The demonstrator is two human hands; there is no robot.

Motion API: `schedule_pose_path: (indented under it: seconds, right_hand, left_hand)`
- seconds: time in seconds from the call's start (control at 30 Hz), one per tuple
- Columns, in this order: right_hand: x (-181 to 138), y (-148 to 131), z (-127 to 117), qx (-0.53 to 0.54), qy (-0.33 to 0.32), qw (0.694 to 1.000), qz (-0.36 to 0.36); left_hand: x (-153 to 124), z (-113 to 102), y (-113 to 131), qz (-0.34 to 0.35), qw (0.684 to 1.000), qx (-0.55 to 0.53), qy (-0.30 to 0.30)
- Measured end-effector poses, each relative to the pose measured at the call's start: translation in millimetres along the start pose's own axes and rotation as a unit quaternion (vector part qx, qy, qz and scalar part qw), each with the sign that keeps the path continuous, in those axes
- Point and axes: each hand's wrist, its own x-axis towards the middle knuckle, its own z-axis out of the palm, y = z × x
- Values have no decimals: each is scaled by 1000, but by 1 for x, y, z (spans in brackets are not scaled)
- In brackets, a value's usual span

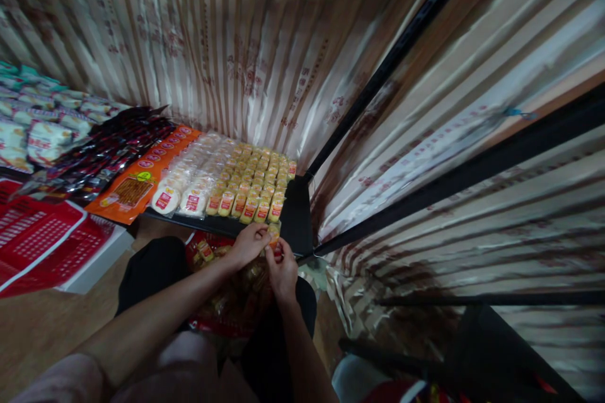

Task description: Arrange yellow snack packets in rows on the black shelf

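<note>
A corner hung with striped curtains is shown, crossed by black shelf rails. A black shelf is seen beneath, covered with packaged goods: dark red packets at the left, an orange packet beside them, round white cakes, then rows of small yellow snack packs. Red baskets are set at lower left. A red bag of snacks is held on the lap. One small yellow pack is pinched at the shelf's front edge by the left hand and the right hand, fingers closed on it.
</note>
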Motion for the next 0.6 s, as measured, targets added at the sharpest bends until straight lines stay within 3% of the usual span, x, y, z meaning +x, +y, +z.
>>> schedule_pose_path:
  seconds: [0.13,0.27,0.43,0.6]
  right_hand:
    - [22,-3,4,35,38,997,48]
    - [40,-7,10,15,67,996,48]
    - [54,-7,18,-16,56,997,42]
    - [60,-6,24,-34,75,997,17]
  left_hand:
    - [5,10,2,-14,996,-90,7]
    - [12,15,0,-6,994,-102,22]
    - [17,14,-10,67,996,9,56]
    - [11,8,-25,101,977,150,117]
